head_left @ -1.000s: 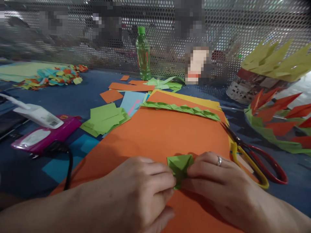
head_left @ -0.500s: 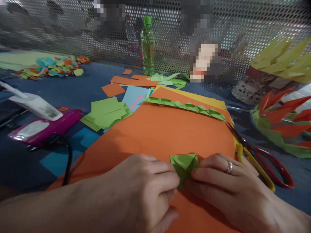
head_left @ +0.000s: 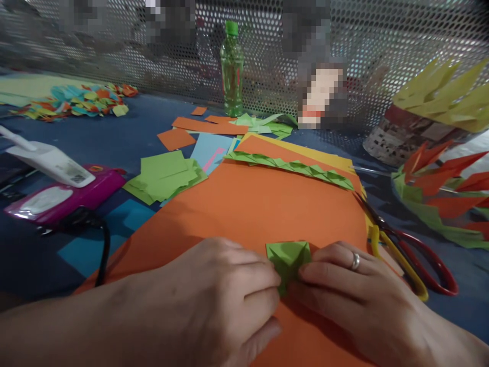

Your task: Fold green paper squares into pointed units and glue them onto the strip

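A small green paper square (head_left: 288,255) with fold lines lies on a large orange sheet (head_left: 244,211). My left hand (head_left: 237,290) presses its fingertips on the square's left side, the thumb lower down and apart from the paper. From the right, my right hand (head_left: 351,290), with a ring on one finger, has its fingertips closed on the paper's right edge. The lower part of the square is partly hidden by both hands. Farther up the orange sheet lies a folded green paper strip (head_left: 294,167) with a zigzag pattern.
Scissors (head_left: 401,239) with red and yellow handles lie at right, by paper crowns (head_left: 439,204). Green paper squares (head_left: 164,176), blue sheets and a purple power strip (head_left: 64,196) with a white plug are at left. A green bottle (head_left: 232,71) stands behind, before perforated metal.
Both hands stay at the green paper square, with the left fingers shifted slightly. The whole view has moved a little; nothing else visibly differs.
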Action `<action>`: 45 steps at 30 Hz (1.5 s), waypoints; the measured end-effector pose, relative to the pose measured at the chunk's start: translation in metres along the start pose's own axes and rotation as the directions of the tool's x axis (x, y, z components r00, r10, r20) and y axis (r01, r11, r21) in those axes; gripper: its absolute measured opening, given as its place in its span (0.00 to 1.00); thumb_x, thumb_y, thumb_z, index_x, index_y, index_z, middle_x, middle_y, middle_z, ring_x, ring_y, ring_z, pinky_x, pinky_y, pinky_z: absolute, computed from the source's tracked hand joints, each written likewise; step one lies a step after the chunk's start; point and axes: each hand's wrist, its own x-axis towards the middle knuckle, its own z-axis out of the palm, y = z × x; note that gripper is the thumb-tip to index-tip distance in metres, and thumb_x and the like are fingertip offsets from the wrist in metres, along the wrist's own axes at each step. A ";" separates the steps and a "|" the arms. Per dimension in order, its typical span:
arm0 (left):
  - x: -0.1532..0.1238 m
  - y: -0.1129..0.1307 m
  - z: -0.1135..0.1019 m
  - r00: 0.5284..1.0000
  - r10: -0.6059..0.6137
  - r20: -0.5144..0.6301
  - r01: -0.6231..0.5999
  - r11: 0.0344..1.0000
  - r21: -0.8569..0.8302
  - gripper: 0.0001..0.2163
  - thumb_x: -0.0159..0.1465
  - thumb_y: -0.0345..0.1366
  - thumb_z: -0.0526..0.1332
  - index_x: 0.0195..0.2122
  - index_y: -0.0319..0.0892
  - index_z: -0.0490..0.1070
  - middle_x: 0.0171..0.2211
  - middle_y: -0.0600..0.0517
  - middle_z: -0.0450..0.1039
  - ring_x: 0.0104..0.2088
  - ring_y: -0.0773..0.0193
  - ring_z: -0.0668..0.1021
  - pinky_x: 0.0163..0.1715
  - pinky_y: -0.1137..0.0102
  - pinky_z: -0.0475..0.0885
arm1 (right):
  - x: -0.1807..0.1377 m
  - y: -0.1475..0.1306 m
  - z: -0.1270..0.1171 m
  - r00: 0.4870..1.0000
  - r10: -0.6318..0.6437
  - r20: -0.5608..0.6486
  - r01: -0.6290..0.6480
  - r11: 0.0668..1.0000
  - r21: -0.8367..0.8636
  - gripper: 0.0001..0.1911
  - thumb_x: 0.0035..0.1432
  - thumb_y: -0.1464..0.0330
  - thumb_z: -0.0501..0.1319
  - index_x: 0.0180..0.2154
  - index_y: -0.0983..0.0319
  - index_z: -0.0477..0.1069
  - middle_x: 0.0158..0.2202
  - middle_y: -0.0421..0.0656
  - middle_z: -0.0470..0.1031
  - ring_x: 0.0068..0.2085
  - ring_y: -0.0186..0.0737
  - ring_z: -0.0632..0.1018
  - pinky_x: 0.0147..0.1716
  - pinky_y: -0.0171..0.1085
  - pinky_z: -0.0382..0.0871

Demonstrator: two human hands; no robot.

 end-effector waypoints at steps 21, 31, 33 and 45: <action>0.004 -0.002 0.002 0.998 -0.025 0.062 0.028 0.998 -0.051 0.11 0.73 0.31 0.57 0.32 0.41 0.72 0.45 0.48 0.77 0.45 0.58 0.79 0.49 0.66 0.73 | 0.001 0.002 -0.006 0.996 0.024 0.086 -0.025 1.000 0.013 0.14 0.63 0.78 0.58 0.47 0.60 0.76 0.40 0.41 0.77 0.40 0.39 0.73 0.40 0.39 0.65; 0.003 0.003 0.007 0.998 -0.046 0.038 0.048 0.997 -0.067 0.07 0.72 0.30 0.59 0.38 0.40 0.77 0.40 0.50 0.78 0.42 0.60 0.78 0.47 0.66 0.73 | 0.005 -0.002 -0.010 0.999 0.021 0.029 -0.020 0.999 -0.029 0.12 0.67 0.76 0.56 0.32 0.63 0.75 0.34 0.42 0.75 0.36 0.38 0.71 0.37 0.39 0.63; 0.002 0.005 0.007 0.998 -0.066 0.023 0.068 0.993 -0.093 0.08 0.72 0.28 0.58 0.44 0.40 0.77 0.39 0.51 0.78 0.41 0.60 0.79 0.45 0.66 0.73 | 0.006 -0.003 -0.011 0.999 0.027 0.035 -0.026 0.999 -0.030 0.12 0.67 0.76 0.55 0.33 0.63 0.75 0.34 0.43 0.75 0.37 0.39 0.71 0.37 0.39 0.64; 0.002 0.006 0.008 0.998 -0.056 -0.001 0.056 0.998 -0.020 0.08 0.69 0.28 0.60 0.46 0.41 0.78 0.40 0.47 0.80 0.41 0.57 0.80 0.47 0.66 0.76 | 0.001 -0.003 -0.009 1.000 0.002 0.020 -0.001 0.998 -0.066 0.13 0.65 0.79 0.55 0.32 0.64 0.76 0.34 0.43 0.76 0.37 0.40 0.71 0.36 0.40 0.64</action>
